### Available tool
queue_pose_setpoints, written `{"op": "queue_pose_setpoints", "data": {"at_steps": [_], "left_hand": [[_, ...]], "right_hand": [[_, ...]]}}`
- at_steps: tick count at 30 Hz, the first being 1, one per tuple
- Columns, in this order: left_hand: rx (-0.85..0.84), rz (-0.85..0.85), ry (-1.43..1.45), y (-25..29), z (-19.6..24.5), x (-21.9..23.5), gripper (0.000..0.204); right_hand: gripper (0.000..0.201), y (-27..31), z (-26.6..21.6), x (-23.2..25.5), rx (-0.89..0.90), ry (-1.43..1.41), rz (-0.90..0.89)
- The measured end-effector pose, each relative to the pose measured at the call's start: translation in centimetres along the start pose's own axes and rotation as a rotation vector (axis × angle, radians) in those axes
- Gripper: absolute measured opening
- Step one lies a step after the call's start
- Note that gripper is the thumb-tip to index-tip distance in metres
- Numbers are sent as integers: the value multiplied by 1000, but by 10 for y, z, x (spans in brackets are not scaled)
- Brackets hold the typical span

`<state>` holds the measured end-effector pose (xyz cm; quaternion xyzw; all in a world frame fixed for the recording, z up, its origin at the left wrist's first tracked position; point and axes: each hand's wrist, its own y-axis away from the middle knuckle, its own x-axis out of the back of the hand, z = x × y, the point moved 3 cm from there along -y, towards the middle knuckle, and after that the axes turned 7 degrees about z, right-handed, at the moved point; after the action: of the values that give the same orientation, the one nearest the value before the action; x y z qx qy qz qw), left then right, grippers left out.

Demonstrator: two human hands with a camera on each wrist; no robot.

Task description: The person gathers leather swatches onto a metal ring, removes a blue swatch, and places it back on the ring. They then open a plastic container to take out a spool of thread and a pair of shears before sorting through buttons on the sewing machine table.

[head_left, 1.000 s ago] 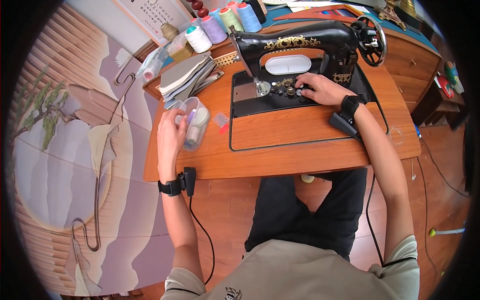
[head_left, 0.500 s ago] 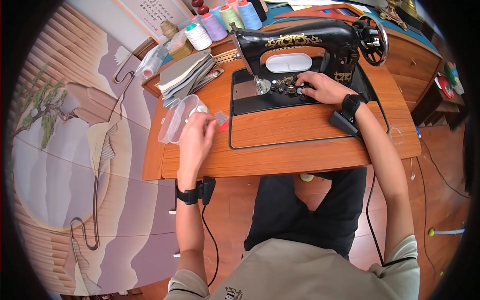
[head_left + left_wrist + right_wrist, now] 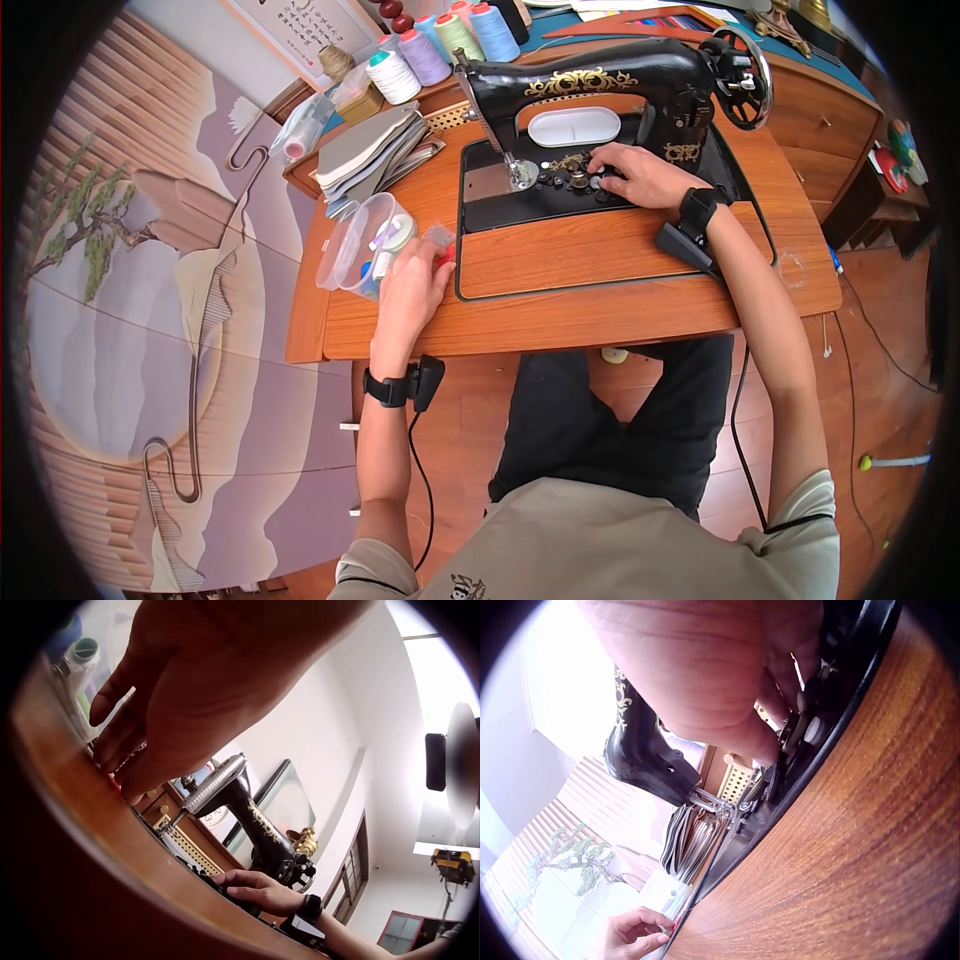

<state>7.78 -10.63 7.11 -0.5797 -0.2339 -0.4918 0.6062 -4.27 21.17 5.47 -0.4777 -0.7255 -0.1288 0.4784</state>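
My left hand (image 3: 408, 292) is at a small clear packet with a red end (image 3: 438, 237), on the table just right of a clear plastic box (image 3: 350, 240). In the right wrist view, the left hand's thumb and fingers (image 3: 637, 934) pinch the red end. White spools (image 3: 398, 232) and other small items lie in the box, its lid standing at the left. My right hand (image 3: 645, 177) rests, fingers lowered and relaxed, among dark and light buttons (image 3: 578, 182) on the black bed of the sewing machine (image 3: 590, 80). A white button (image 3: 813, 730) lies beside its fingertips.
Fabric swatch books (image 3: 370, 155) lie behind the box. Large thread cones (image 3: 425, 58) stand at the back left. A white oval tray (image 3: 573, 127) sits behind the machine arm. The handwheel (image 3: 740, 80) is at the right; a painted screen (image 3: 200, 350) stands at the left.
My left hand has come out of the plastic box, moved right and taken the red-ended packet between thumb and fingers. The right hand has stayed on the buttons.
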Motion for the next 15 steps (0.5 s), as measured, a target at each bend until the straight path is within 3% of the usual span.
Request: {"op": "queue_pose_setpoints", "data": {"at_steps": [8,15], "left_hand": [[93,-56,41,-2,-1,-2,17],[71,-27,85,-2,-8,-6,19]], "right_hand": [[28,0,-1,1,-22,5,-10],[28,0,-5,2,-33,-11,-25]]}}
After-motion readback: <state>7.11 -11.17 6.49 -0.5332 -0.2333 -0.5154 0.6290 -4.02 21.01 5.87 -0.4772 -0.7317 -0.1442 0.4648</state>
